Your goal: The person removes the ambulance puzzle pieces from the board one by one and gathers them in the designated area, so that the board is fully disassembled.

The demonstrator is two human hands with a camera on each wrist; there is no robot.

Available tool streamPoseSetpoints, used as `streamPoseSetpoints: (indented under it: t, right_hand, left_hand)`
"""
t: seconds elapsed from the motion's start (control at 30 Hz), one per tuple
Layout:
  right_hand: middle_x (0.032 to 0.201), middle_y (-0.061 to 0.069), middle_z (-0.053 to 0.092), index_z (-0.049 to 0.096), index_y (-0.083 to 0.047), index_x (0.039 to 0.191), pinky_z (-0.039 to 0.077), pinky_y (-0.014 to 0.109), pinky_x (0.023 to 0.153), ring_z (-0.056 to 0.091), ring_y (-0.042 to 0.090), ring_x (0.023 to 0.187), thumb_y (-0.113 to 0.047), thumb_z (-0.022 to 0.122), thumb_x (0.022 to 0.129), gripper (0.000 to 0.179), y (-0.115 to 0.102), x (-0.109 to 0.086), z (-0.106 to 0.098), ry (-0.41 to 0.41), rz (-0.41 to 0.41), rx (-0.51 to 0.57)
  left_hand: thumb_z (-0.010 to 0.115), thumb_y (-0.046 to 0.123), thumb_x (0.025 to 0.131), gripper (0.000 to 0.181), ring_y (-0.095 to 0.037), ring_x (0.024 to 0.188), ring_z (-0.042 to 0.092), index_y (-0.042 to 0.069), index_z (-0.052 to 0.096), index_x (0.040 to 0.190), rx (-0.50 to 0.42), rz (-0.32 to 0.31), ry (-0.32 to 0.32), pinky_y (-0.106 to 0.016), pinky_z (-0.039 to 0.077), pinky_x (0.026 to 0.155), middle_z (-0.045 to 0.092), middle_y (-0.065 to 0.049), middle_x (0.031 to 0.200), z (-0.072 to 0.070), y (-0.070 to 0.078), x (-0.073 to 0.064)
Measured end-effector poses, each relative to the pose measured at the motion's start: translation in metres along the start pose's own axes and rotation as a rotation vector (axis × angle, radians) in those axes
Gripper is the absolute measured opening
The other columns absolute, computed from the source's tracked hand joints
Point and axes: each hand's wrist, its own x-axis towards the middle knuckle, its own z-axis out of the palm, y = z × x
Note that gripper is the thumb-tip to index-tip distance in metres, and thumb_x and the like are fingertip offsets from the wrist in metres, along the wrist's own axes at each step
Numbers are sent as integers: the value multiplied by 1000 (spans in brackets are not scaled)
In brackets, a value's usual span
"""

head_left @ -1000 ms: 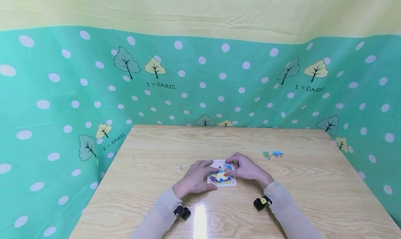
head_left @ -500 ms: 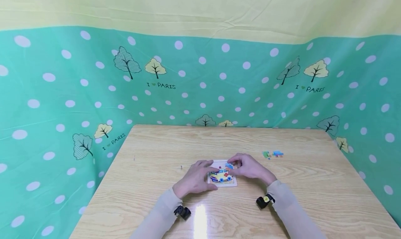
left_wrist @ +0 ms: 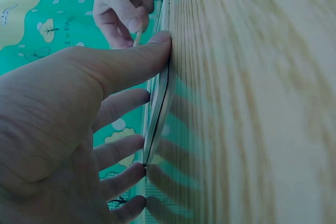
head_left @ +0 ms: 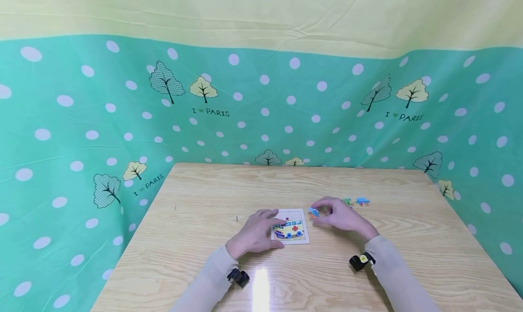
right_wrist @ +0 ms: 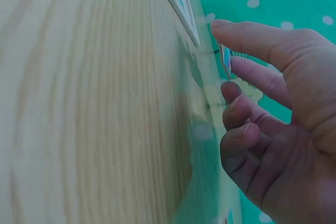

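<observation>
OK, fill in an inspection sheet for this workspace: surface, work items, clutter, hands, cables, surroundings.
Surface: pale wood-grain table, with a bright glare streak toward the front.
Work items: puzzle board with a yellow van picture; one puzzle piece held apart, to its right; loose pieces farther right, some partly behind the right hand.
Clutter: small speck left of the board, too small to identify.
Hands: left hand rests on the puzzle board; right pinches the puzzle piece; black devices at both wrists.
Cables: nothing seen.
Surroundings: green dotted cloth behind and alongside, yellow above.
</observation>
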Motion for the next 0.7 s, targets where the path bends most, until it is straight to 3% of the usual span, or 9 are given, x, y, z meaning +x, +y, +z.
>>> streamPoseSetpoints:
  t: [0.33, 0.57, 0.7]
  right_hand:
    - [124, 11, 69, 70, -11, 139, 42, 24, 55, 50, 12, 66, -31, 84, 92, 53, 15, -11, -19, 21, 35, -4]
    - [98, 11, 68, 66, -9, 142, 44, 23, 51, 52, 12, 62, -31, 83, 93, 57, 30, -17, -39, 26, 80, 12]
    - [120, 17, 70, 65, -4, 143, 49, 25, 55, 55, 13, 69, -30, 82, 94, 58, 40, -20, -49, 55, 72, 9]
  left_hand:
    - [84, 53, 87, 68, -34, 155, 41, 29, 65, 148, 2, -6, 1, -61, 34, 127, 44, -8, 169, 1, 0, 0]
    - [84, 52, 87, 68, -34, 155, 40, 29, 65, 148, -2, -9, -1, -60, 34, 128, 44, -8, 169, 2, 1, 1]
    - [83, 52, 87, 68, -34, 155, 40, 29, 64, 148, 1, -7, 0, -61, 34, 128, 44, -8, 169, 1, 0, 1]
